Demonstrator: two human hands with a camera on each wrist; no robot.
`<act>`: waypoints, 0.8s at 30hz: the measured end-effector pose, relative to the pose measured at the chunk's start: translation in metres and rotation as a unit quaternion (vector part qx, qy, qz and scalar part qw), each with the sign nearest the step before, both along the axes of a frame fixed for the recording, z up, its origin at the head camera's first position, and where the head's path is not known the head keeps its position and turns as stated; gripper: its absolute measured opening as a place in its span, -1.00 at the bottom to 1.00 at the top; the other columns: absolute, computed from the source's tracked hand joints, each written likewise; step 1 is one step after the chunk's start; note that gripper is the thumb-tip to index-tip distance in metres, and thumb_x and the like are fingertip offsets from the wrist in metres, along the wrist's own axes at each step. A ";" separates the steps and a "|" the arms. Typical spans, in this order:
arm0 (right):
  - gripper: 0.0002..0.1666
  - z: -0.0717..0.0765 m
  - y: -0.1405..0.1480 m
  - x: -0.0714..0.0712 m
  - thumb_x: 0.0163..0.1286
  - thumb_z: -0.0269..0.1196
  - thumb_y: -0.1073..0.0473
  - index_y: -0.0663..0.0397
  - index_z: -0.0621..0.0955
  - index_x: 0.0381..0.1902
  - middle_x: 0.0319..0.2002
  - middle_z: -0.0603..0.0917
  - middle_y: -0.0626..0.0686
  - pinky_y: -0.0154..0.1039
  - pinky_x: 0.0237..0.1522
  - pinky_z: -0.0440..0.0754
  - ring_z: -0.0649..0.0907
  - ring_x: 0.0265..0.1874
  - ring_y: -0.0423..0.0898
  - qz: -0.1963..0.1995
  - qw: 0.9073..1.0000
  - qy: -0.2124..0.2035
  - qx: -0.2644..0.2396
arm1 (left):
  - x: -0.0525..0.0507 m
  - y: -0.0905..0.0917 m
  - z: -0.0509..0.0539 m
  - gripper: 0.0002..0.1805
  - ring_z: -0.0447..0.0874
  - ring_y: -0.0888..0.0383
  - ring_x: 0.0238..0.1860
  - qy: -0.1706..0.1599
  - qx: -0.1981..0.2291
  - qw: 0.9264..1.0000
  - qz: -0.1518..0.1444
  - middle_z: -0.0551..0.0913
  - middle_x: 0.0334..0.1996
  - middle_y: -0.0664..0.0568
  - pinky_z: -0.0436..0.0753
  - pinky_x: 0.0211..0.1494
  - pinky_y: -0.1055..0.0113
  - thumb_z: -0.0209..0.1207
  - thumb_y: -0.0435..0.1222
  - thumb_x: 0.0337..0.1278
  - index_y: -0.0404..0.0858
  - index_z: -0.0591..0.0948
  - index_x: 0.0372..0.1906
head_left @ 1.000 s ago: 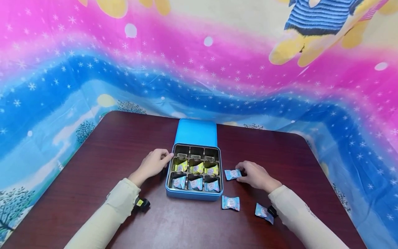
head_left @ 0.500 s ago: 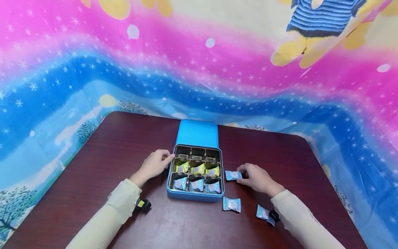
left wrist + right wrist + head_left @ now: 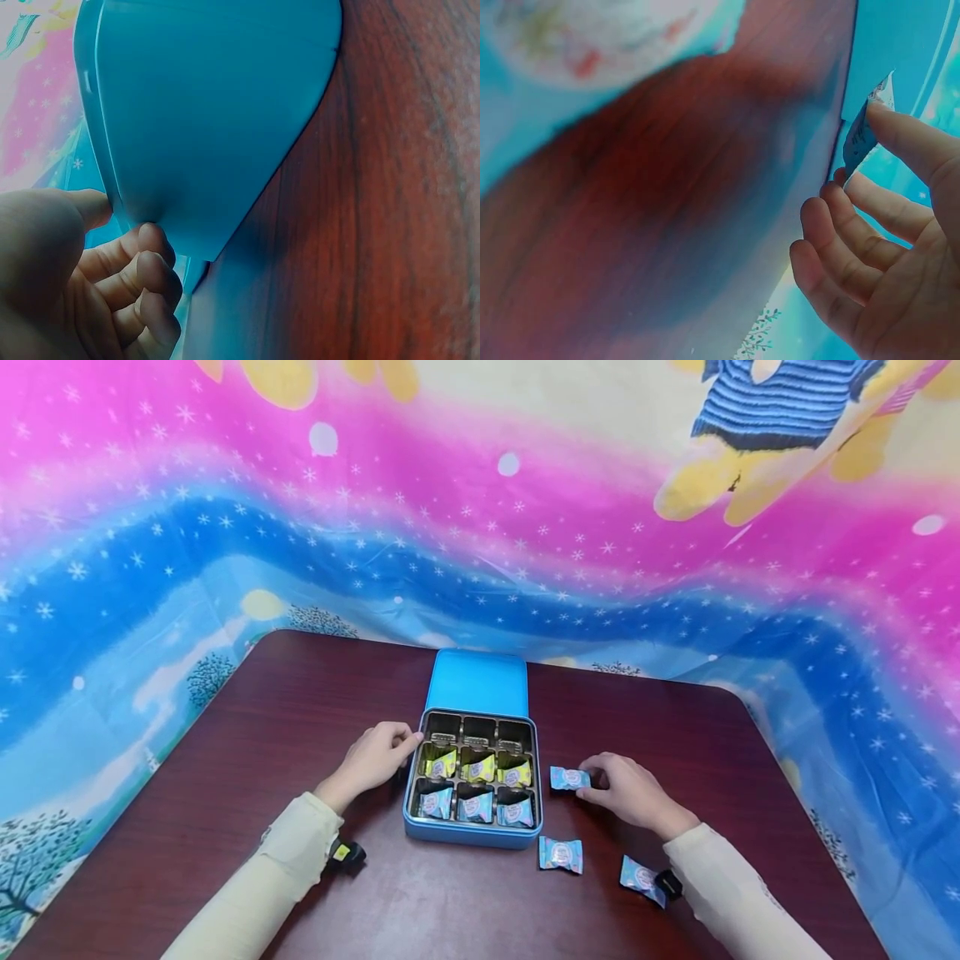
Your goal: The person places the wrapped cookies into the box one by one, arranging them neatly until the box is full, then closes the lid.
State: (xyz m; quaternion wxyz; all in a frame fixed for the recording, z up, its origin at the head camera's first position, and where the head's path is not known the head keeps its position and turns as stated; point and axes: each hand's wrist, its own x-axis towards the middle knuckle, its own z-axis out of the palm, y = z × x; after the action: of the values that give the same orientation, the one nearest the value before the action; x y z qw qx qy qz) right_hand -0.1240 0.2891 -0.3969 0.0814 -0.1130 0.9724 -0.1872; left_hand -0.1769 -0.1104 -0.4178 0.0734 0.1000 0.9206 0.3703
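A blue tin box (image 3: 472,835) stands with a divided tray inside. Yellow-wrapped candies (image 3: 477,767) fill its middle row, blue-wrapped candies (image 3: 475,808) its near row. In the far row the compartments (image 3: 478,728) hold no candy. My left hand (image 3: 371,757) grips the tin's left side; the left wrist view shows its thumb at the rim and curled fingers against the wall. Right of the tin, my right hand (image 3: 630,789) pinches a blue-wrapped candy (image 3: 568,777) between thumb and index finger. The right wrist view shows this candy (image 3: 861,139) edge-on, the other fingers loosely bent.
The blue lid (image 3: 477,683) lies back behind the tin. Two more blue-wrapped candies lie on the dark wooden table (image 3: 337,685): one candy (image 3: 561,855) near the tin's front right corner, another candy (image 3: 639,878) beside the right wrist's black camera (image 3: 667,885). A printed cloth (image 3: 480,552) hangs behind.
My right hand has shifted slightly to the right, away from the tin, with the candy in its fingers. My left hand stays at the tin's side.
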 end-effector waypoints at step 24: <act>-0.55 0.026 -0.004 0.008 0.31 0.41 0.00 0.01 0.66 0.10 -0.05 0.70 0.00 -0.15 -0.20 0.60 0.59 -0.18 -0.13 -0.004 0.999 0.044 -0.016 | -0.001 -0.001 -0.002 -0.66 0.48 0.16 -0.60 -0.005 0.000 1.000 0.004 0.63 -0.61 0.03 0.40 -0.46 0.27 0.07 0.01 0.48 -0.06 0.64 -0.39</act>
State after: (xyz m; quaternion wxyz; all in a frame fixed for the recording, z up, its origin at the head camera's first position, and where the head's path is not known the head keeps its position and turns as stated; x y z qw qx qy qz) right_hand -0.1160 0.2855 -0.3712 0.0364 -0.1183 0.9723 -0.1984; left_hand -0.1777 -0.1112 -0.4195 0.0763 0.0946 0.9205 0.3713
